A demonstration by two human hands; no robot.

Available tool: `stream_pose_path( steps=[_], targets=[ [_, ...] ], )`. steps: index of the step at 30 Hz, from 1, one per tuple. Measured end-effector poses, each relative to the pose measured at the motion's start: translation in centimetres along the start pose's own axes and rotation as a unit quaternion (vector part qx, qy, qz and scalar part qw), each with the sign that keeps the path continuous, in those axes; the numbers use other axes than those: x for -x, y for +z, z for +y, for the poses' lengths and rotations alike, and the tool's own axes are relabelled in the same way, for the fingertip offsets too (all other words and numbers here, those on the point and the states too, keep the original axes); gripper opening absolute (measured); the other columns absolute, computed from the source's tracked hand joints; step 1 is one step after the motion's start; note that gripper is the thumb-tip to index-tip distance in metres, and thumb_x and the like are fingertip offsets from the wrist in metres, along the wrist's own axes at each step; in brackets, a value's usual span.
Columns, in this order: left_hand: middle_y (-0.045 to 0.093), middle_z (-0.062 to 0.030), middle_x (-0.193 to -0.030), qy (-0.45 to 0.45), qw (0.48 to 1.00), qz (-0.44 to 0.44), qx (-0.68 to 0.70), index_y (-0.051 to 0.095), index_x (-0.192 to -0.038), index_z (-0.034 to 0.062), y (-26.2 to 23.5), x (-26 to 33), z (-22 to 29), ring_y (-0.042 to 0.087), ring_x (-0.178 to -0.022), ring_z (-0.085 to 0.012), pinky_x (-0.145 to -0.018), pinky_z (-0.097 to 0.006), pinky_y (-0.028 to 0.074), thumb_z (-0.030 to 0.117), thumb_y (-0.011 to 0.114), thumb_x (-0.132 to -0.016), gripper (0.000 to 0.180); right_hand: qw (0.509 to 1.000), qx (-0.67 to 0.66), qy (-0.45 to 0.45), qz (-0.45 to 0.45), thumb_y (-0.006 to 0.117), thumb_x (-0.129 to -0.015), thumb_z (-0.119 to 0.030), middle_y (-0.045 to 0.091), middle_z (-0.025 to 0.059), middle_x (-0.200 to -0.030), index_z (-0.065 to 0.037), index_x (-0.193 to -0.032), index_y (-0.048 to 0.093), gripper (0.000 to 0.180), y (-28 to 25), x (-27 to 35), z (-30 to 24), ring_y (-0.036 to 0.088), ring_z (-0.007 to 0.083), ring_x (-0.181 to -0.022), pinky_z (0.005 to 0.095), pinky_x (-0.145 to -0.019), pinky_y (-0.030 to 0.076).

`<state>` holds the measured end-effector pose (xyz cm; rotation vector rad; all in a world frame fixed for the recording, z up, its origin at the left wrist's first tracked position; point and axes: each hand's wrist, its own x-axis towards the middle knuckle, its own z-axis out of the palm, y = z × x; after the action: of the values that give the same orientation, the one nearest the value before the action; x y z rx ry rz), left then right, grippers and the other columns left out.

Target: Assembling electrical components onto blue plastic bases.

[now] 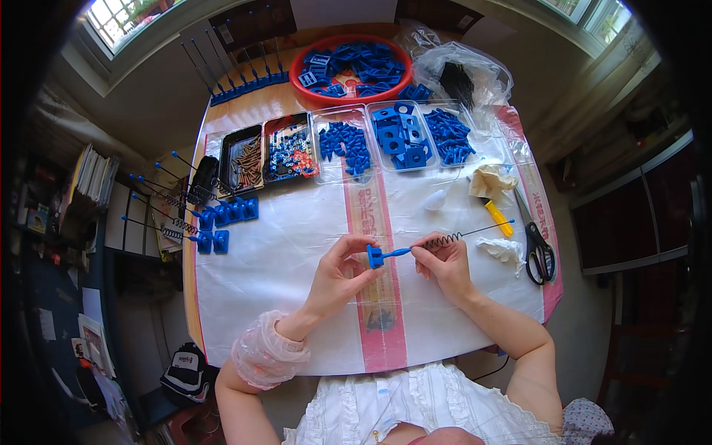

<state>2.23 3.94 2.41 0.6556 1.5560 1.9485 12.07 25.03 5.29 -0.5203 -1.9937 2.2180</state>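
Over the middle of the table, my left hand [335, 274] pinches a blue plastic base [375, 257] between thumb and fingers. A slim blue stem joins that base to a black coiled spring rod [443, 241]. My right hand [447, 268] is closed on the rod where the stem meets the coil. The rod's straight end points right and carries a small blue tip [512, 221]. Beyond my hands stand trays of blue cone-shaped pieces [345, 144], blue square plates [400, 141], more pointed blue pieces [448, 137], small nuts or rings [288, 150] and brown screws [247, 165].
Several blue bases with spring rods [211, 215] stand at the left, with another row [248, 87] at the back. A red basin [351, 67] holds blue parts. Black scissors [540, 256], a yellow-handled cutter [498, 220] and crumpled tissue [504, 252] lie at right, below a plastic bag [482, 67].
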Motion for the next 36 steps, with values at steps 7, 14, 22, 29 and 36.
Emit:
stream_pose_path(
  steps=[7,14,22,29,36],
  targets=[
    [0.064,-0.0044,-0.119,0.0,1.0,-0.004,-0.007,0.059,-0.124,0.0028,-0.01,-0.03,0.11,0.063,-0.099,-0.0073,-0.071,-0.02,0.052,-0.001,0.078,-0.086,0.042,1.0,-0.002,-0.001,0.001,0.07,-0.094,-0.005,0.068,0.0029,-0.073,-0.001,-0.093,0.07,0.004,-0.05,-0.03,0.01,0.062,0.0076,-0.059,0.0211,-0.048,0.045],
    [0.066,-0.0048,-0.117,-0.01,1.0,-0.004,-0.012,0.059,-0.125,0.003,-0.14,0.07,0.14,0.063,-0.094,-0.006,-0.071,-0.02,0.051,0.001,0.078,-0.087,0.043,1.0,-0.001,-0.001,-0.003,0.07,-0.094,-0.005,0.068,0.0029,-0.073,-0.001,-0.093,0.07,0.004,-0.04,0.0,-0.03,0.062,0.0075,-0.059,0.0208,-0.048,0.045],
    [0.067,-0.0073,-0.118,-0.005,1.0,0.021,0.015,0.055,-0.131,0.0021,0.44,-0.04,0.6,0.066,-0.102,-0.0105,-0.079,-0.023,0.054,-0.002,0.075,-0.088,0.047,1.0,-0.007,-0.004,0.0,0.07,-0.094,-0.005,0.068,0.0028,-0.072,-0.001,-0.093,0.07,0.004,-0.02,-0.03,-0.01,0.062,0.0077,-0.059,0.021,-0.048,0.044],
    [0.067,-0.0088,-0.117,-0.054,0.998,-0.009,0.04,0.052,-0.136,0.0,0.07,0.04,0.55,0.066,-0.107,-0.0134,-0.093,-0.028,0.056,-0.002,0.072,-0.092,0.049,1.0,-0.016,-0.003,0.002,0.071,-0.094,-0.007,0.067,0.0023,-0.07,-0.001,-0.093,0.071,0.006,-0.06,-0.02,-0.13,0.059,0.006,-0.057,0.0208,-0.05,0.043],
    [0.067,-0.0092,-0.116,-0.04,0.998,-0.012,0.048,0.053,-0.136,-0.0003,0.07,0.01,0.25,0.066,-0.108,-0.0141,-0.092,-0.027,0.056,-0.002,0.071,-0.093,0.047,1.0,-0.019,-0.007,0.0,0.07,-0.094,-0.006,0.067,0.003,-0.07,-0.002,-0.093,0.07,0.004,-0.05,-0.04,-0.15,0.06,0.007,-0.057,0.0212,-0.049,0.043]
  ],
)
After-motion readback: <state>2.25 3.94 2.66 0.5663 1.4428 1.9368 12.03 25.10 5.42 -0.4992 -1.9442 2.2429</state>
